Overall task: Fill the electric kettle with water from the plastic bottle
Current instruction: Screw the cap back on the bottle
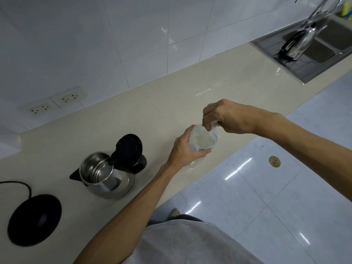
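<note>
Hands (192,147) around plastic bottle (202,141)

Beige countertop (171,88), glossy, running from near left to far right. White tiled wall (95,35) behind it, carrying two white double sockets (55,102) side by side at left, both without plugs. Stainless steel sink (312,52) set into the counter at far right; chrome tap (323,8) arching over it; a clear glass vessel with black trim (297,43) lying tilted on the drainer. Yellow-and-green sponge (345,10) at the far right edge behind the sink. Pale glossy tiled floor (266,187) at right, with a round brass floor fitting (274,161).
</note>
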The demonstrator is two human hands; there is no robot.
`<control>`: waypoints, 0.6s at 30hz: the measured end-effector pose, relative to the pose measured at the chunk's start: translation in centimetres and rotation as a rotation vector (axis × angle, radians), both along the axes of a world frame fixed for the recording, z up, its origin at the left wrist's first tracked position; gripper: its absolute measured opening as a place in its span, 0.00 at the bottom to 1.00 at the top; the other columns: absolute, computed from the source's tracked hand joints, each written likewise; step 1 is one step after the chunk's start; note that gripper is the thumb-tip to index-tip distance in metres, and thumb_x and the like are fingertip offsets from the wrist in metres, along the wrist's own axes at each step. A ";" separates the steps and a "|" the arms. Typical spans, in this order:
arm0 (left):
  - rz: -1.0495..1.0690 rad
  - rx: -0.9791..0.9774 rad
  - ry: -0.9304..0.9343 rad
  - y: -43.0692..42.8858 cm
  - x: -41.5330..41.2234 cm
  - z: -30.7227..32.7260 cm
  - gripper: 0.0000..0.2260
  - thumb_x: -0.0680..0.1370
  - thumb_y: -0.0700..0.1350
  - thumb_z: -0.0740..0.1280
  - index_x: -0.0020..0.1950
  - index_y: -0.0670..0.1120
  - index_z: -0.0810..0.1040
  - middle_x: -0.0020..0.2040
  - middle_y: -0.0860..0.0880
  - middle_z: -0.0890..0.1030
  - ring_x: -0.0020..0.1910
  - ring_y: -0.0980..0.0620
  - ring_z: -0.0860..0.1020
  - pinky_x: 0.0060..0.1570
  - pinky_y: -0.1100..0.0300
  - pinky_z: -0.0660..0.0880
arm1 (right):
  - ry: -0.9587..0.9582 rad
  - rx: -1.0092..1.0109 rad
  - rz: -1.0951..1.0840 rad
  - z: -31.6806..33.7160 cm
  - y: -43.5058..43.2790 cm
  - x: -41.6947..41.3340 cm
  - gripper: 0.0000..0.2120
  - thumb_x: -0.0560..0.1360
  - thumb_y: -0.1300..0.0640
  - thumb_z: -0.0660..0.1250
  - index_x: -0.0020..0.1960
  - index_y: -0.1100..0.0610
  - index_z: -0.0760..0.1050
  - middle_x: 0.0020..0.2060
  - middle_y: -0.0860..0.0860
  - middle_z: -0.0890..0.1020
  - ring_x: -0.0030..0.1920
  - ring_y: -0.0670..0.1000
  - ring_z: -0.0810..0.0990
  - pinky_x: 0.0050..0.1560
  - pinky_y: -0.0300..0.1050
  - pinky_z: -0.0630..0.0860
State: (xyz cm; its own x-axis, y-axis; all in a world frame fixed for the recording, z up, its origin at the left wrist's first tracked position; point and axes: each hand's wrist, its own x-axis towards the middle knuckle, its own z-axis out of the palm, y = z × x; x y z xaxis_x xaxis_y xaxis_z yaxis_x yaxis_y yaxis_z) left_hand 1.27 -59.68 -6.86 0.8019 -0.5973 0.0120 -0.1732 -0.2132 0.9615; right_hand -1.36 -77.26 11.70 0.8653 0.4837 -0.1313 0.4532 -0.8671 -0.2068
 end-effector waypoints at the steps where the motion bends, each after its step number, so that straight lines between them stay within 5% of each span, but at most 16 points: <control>1: 0.000 0.000 0.002 0.0 0.0 0.0 0.40 0.64 0.53 0.87 0.73 0.49 0.75 0.59 0.57 0.83 0.56 0.55 0.82 0.56 0.57 0.83 | 0.008 0.001 0.000 0.0 0.1 0.0 0.23 0.60 0.83 0.66 0.44 0.59 0.83 0.44 0.54 0.83 0.42 0.58 0.83 0.36 0.55 0.80; 7: 0.005 0.008 -0.001 0.1 0.0 0.2 0.41 0.64 0.56 0.85 0.74 0.49 0.75 0.59 0.55 0.84 0.56 0.54 0.82 0.56 0.57 0.82 | 0.098 -0.049 -0.129 1.4 0.7 -0.1 0.13 0.72 0.63 0.78 0.56 0.59 0.84 0.42 0.52 0.77 0.37 0.51 0.74 0.38 0.45 0.74; 11: 0.014 0.000 -0.027 -0.1 -0.2 0.4 0.40 0.65 0.54 0.86 0.73 0.47 0.75 0.60 0.54 0.85 0.57 0.54 0.83 0.57 0.56 0.83 | 0.014 -0.236 -0.192 0.4 1.1 -0.5 0.21 0.80 0.45 0.67 0.50 0.65 0.77 0.38 0.55 0.72 0.36 0.62 0.76 0.37 0.51 0.69; 14: 0.025 0.004 -0.037 0.1 -0.2 0.5 0.39 0.65 0.53 0.86 0.73 0.48 0.76 0.60 0.54 0.85 0.57 0.54 0.84 0.56 0.55 0.83 | -0.090 -0.307 -0.240 -0.7 1.7 -1.0 0.26 0.82 0.39 0.58 0.41 0.61 0.66 0.33 0.57 0.70 0.31 0.63 0.71 0.34 0.51 0.66; 18: -0.013 0.013 -0.074 -0.1 -0.4 0.4 0.37 0.66 0.53 0.85 0.71 0.49 0.75 0.58 0.54 0.85 0.56 0.53 0.84 0.55 0.53 0.83 | -0.143 -0.369 -0.343 -1.7 2.0 -1.6 0.28 0.81 0.34 0.52 0.42 0.60 0.65 0.32 0.55 0.69 0.29 0.61 0.68 0.32 0.51 0.69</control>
